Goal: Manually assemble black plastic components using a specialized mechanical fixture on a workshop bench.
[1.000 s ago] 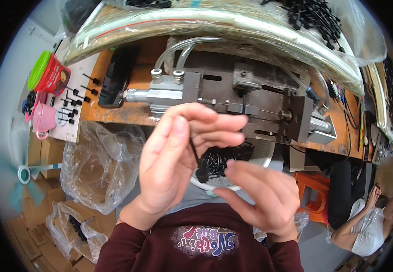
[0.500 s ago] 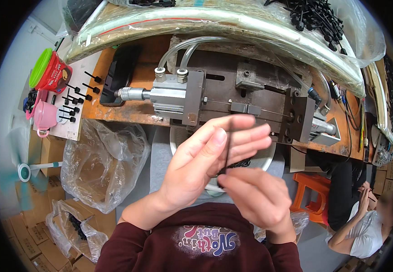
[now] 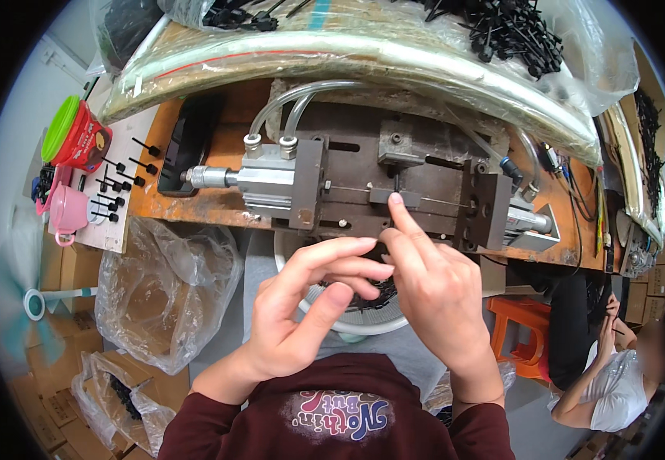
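A bench fixture point(image 3: 436, 218) with two air cylinders stands in front of me. Between the cylinders, at its middle, is a small metal block point(image 3: 378, 197) with thin rods running to either side. A slim black plastic pin point(image 3: 397, 182) lies at that block, pointing away from me. My right hand point(image 3: 438, 295) has its index finger stretched out, the tip at the near end of the pin; its other fingers are bent and the thumb is hidden. Nearer me and to the left, my left hand point(image 3: 298, 310) hovers with loosely curved, parted fingers and nothing in it.
A white basket point(image 3: 354, 326) with black parts sits below my hands. Several black pins point(image 3: 115, 184) lie at the left by a pink cup point(image 3: 70, 208), a red tub point(image 3: 87, 142) and a phone point(image 3: 187, 146). A plastic-wrapped bundle point(image 3: 348, 50) spans the back. A person point(image 3: 616, 383) sits at right.
The black pin, earlier pinched in my right hand against my open left palm, is now at the fixture's middle block. My right hand has moved forward; the left has drawn slightly back, fingers curving.
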Demonstrator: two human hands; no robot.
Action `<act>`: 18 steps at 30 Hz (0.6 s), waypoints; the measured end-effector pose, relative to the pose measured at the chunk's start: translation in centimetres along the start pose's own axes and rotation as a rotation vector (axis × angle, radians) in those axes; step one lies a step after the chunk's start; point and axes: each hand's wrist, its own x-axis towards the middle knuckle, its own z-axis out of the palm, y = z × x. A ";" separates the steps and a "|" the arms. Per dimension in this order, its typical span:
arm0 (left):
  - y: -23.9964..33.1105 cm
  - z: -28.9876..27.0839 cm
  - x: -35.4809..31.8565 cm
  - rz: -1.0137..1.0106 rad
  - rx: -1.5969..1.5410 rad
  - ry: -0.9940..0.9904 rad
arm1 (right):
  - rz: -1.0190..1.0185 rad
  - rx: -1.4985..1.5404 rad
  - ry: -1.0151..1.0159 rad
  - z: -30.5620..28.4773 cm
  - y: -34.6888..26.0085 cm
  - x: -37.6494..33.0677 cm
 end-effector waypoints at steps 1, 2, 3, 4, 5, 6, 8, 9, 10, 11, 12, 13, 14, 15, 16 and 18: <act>-0.1 0.1 0.0 0.010 0.004 0.030 | 0.031 -0.004 -0.040 -0.3 -0.3 0.1; -0.3 0.0 0.0 0.015 -0.016 0.028 | 0.063 -0.007 -0.079 -0.5 -0.4 0.1; -0.4 -0.2 -0.1 0.018 -0.033 0.028 | 0.043 -0.024 -0.059 -0.5 -0.3 0.1; -0.4 -0.3 -0.1 0.020 -0.050 0.028 | 0.033 -0.029 -0.065 -0.7 -0.2 0.2; -0.3 -0.2 0.0 0.014 -0.054 0.039 | 0.023 -0.033 -0.071 -1.0 0.0 0.3; -0.2 -0.2 -0.1 0.013 -0.043 0.040 | 0.015 -0.032 -0.081 -1.0 0.0 0.3; -0.2 -0.3 -0.1 0.010 -0.022 0.041 | -0.017 0.088 -0.092 -2.1 0.9 0.8; 0.0 -0.4 -0.2 0.017 -0.012 0.049 | -0.031 0.149 -0.097 -3.0 1.6 1.2; 0.0 -0.6 -0.4 0.023 -0.002 0.063 | 0.015 0.266 -0.032 -4.2 2.4 2.0; 0.0 -0.8 -0.6 0.029 0.008 0.077 | 0.055 0.385 0.039 -5.3 3.3 2.8; 0.0 -0.9 -0.6 0.035 0.014 0.077 | 0.081 0.332 0.136 -7.1 4.2 4.1; -0.1 -1.0 -0.7 0.042 0.026 0.080 | 0.068 0.182 0.229 -8.6 5.6 5.4; -0.7 -1.4 -0.9 0.053 0.022 0.089 | 0.128 -0.006 0.299 -9.4 6.5 6.9; -0.9 -1.3 -1.1 0.047 0.021 0.097 | -0.082 -0.205 0.413 -9.9 8.9 8.9; -1.1 -1.2 -1.1 0.043 0.016 0.097 | -0.037 -0.346 0.369 -10.7 10.9 10.4; -1.1 -0.9 -1.1 0.040 0.020 0.089 | -0.101 -0.583 0.237 -10.9 10.9 13.4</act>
